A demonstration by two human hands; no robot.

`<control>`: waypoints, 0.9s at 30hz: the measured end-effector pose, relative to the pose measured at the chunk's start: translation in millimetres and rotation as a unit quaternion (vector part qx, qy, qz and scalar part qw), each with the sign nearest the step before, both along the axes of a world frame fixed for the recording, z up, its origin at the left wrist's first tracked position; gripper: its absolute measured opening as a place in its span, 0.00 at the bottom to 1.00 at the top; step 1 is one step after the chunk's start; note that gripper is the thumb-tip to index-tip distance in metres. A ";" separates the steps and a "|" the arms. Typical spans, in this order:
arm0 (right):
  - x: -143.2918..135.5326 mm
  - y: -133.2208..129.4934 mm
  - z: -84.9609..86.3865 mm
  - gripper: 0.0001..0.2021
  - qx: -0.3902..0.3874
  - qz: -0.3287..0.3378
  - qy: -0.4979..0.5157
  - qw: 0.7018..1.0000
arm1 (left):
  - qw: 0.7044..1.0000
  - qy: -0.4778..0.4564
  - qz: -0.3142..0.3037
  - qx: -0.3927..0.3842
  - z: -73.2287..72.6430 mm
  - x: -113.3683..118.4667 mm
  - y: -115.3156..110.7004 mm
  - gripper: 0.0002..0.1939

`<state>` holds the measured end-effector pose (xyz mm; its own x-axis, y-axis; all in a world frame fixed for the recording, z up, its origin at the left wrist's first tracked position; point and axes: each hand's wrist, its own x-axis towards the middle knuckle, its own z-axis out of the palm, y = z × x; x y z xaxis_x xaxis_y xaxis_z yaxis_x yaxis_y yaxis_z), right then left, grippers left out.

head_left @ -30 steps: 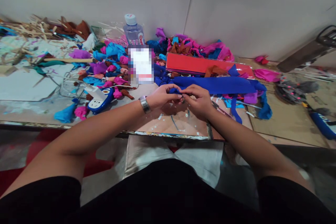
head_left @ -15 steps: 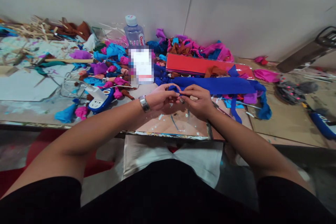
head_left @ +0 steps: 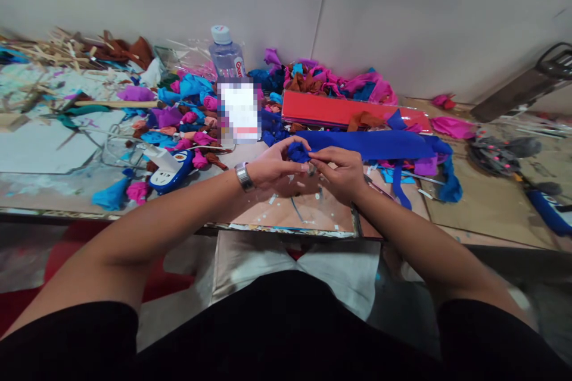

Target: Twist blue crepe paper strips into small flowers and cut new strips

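Observation:
A gathered blue crepe paper piece (head_left: 297, 152) is between my two hands, above the near part of the table. My left hand (head_left: 272, 165), with a metal watch at the wrist, curves around it: the index finger arches over the top and the thumb lies along its lower side. My right hand (head_left: 342, 169) pinches its right end between thumb and fingertips. Just behind my hands lies a long blue crepe paper strip (head_left: 370, 144); whether it joins the held piece is hidden by my fingers.
A blurred-out phone screen (head_left: 241, 112) stands against a bottle (head_left: 227, 56). To the left are crumpled paper flowers (head_left: 196, 131), a power socket block (head_left: 172, 171) with cables and green-handled pliers (head_left: 67, 119). A red paper pack (head_left: 330, 108) lies behind the strip; cardboard (head_left: 482, 208) is at right.
My left fingers have spread wider around the blue crepe paper, so more of it shows. My right hand has shifted slightly right and still pinches its end.

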<state>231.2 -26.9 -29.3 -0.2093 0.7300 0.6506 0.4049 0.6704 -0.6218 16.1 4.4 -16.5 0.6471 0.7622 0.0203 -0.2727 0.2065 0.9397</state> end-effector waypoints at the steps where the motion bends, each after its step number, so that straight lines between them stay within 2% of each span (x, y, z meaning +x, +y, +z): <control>1: 0.4 0.4 -0.4 0.06 -0.010 0.000 0.008 1.000 | 1.000 0.010 0.000 0.027 0.2 -0.2 0.0 0.29; 6: 0.9 1.1 -4.0 0.08 -0.064 0.007 0.044 0.997 | 0.995 0.031 0.007 0.097 -3.0 -1.0 4.1 0.26; 12: -3.1 -2.6 -1.5 0.11 -0.131 0.024 0.106 0.985 | 0.979 0.053 0.051 0.187 -6.5 -2.6 8.0 0.26; 14: -3.6 -2.8 -1.1 0.11 -0.142 0.037 0.125 0.981 | 0.978 0.050 0.043 0.197 -7.0 -2.8 7.8 0.27; 17: -3.6 -1.6 -2.3 0.10 -0.155 0.051 0.153 0.975 | 0.977 0.039 0.028 0.205 -7.3 -2.2 7.1 0.25; 21: -4.3 -1.1 -2.6 0.10 -0.160 0.052 0.168 0.971 | 0.983 0.024 0.000 0.183 -7.0 -0.7 6.4 0.22; 27: -7.6 -5.0 2.0 0.16 -0.188 0.041 0.158 0.969 | 0.978 0.044 0.011 0.204 -5.5 0.6 5.1 0.23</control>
<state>223.6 -31.9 -27.3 -0.1096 0.9168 0.3840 0.1092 0.3951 -0.9121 16.7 9.5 -22.1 0.6433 0.7166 0.2696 -0.1863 -0.1951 0.9629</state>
